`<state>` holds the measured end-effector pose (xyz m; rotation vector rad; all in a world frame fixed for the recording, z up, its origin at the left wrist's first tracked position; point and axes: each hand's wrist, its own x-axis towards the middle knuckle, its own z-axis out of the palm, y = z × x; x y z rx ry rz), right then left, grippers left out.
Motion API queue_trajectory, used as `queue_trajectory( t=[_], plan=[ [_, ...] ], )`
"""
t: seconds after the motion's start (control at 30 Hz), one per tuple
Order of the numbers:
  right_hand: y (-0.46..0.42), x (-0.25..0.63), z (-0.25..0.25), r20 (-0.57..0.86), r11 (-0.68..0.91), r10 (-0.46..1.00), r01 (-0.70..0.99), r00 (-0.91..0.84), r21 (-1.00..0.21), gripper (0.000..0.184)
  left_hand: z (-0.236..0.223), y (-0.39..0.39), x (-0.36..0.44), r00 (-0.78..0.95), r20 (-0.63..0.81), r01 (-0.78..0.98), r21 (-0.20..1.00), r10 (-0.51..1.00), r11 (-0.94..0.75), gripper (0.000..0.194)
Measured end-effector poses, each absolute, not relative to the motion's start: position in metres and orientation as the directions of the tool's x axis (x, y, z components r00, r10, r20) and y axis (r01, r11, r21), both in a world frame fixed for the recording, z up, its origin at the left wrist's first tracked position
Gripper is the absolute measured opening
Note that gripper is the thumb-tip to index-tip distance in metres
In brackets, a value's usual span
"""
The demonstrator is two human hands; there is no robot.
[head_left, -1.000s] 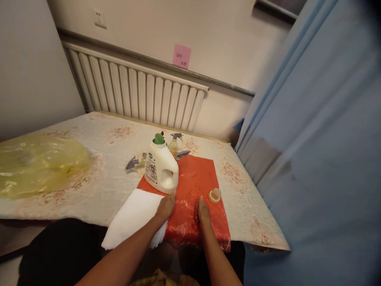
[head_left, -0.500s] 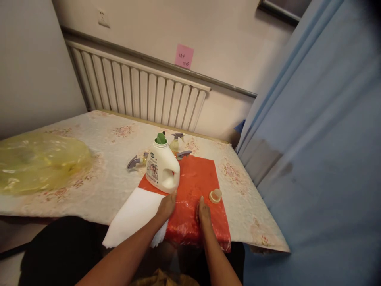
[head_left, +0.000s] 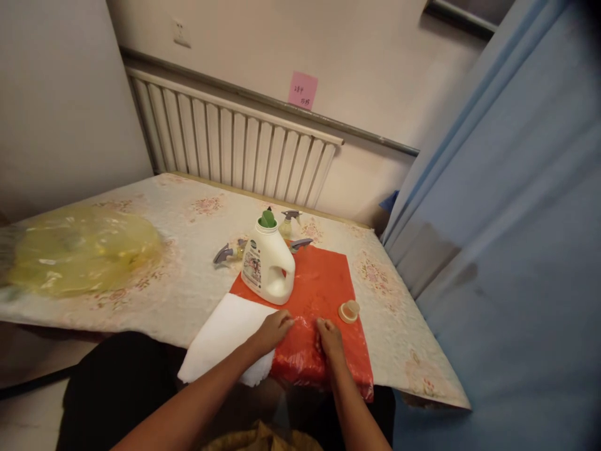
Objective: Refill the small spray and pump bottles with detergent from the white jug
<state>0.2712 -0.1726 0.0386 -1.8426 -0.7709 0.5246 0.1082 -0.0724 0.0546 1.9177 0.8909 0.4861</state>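
My left hand (head_left: 273, 331) rests at the seam between a white cloth (head_left: 225, 338) and a red plastic sheet (head_left: 323, 294), its fingers curled down onto the sheet's near edge. A little to the right, my right hand (head_left: 330, 338) lies on the same red sheet with its fingers bent, pinching the plastic. A white detergent jug (head_left: 267, 266) with a green spout stands upright on the sheet just beyond my left hand. A small beige cap (head_left: 349, 311) lies on the sheet, right of my right hand.
The table (head_left: 178, 275) has a floral cover. Behind the jug are spray bottles (head_left: 291, 227), one lying on its side (head_left: 226, 254). A yellow plastic bag (head_left: 79, 250) lies at the left. A radiator (head_left: 235, 147) lines the wall; a blue curtain (head_left: 507, 238) hangs close at the right.
The view has shifted a little to the left. Both hands have drawn back slightly toward the near edge and their fingers have curled onto the red sheet.
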Motion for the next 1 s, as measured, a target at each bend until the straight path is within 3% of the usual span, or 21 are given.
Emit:
queue_trajectory(
  t=[0.2, 0.43, 0.53, 0.6, 0.73, 1.0],
  plan=[
    [-0.184, 0.269, 0.047, 0.023, -0.207, 0.768, 0.281, 0.64, -0.937, 0.03, 0.063, -0.059, 0.058, 0.702, 0.102, 0.345, 0.817, 0.705, -0.462, 0.025],
    [-0.178, 0.233, 0.059, 0.165, -0.16, 0.814, 0.488, 0.557, -0.858, 0.021, 0.05, -0.008, 0.013, 0.597, 0.282, 0.599, 0.466, 0.751, -0.651, 0.032],
    [-0.173, 0.203, 0.052, 0.227, -0.066, 0.885, 0.592, 0.406, -0.804, 0.033, 0.041, 0.0, 0.009, 0.623, 0.263, 0.643, 0.364, 0.737, -0.674, 0.034],
    [-0.17, 0.186, 0.042, 0.288, 0.031, 0.934, 0.754, 0.212, -0.656, 0.046, 0.032, 0.002, 0.008, 0.628, 0.244, 0.664, 0.328, 0.739, -0.672, 0.036],
    [-0.168, 0.173, 0.021, 0.216, 0.099, 0.976, 0.885, 0.001, -0.454, 0.059, 0.01, 0.001, 0.005, 0.612, 0.253, 0.696, 0.277, 0.75, -0.662, 0.044],
    [-0.18, 0.181, 0.011, 0.131, 0.028, 0.991, 0.907, 0.03, -0.42, 0.06, -0.002, 0.003, 0.002, 0.607, 0.31, 0.684, 0.264, 0.732, -0.68, 0.045]
  ],
)
